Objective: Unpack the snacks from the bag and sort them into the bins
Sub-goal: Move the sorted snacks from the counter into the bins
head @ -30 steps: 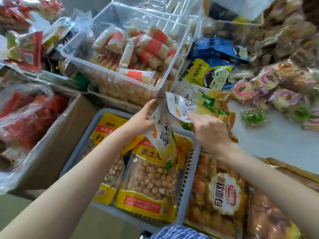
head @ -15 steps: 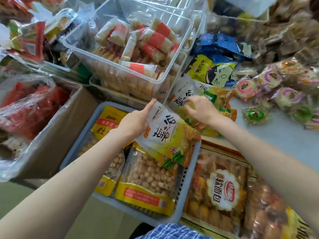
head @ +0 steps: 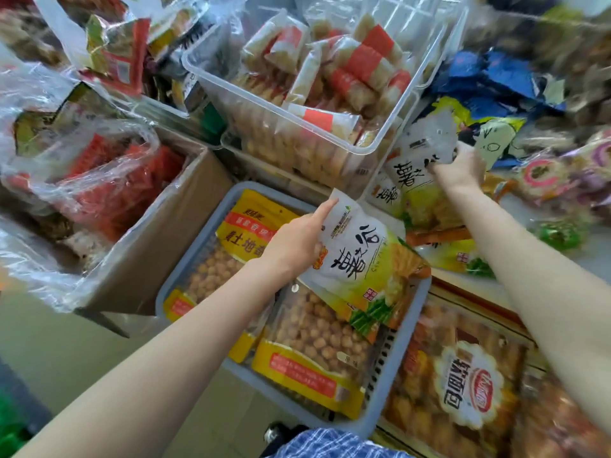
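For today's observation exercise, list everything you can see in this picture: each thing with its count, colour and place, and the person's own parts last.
Grey basket: one, grey, bottom centre.
Yellow snack bags: two showing, yellow with round golden snacks, in the grey basket.
White-and-green snack bag: one, held over the grey basket.
Second white-and-green snack bag: one, right of the clear bin.
Clear bin: one, transparent, top centre.
Red-banded packets: many, white with red bands, in the clear bin.
Cardboard box: one, brown, left, lined with clear plastic.
Blue packets: several, top right.
Large orange bag: one, bottom right.
Left hand: holds the white-and-green snack bag.
Right hand: grips the second white-and-green snack bag.
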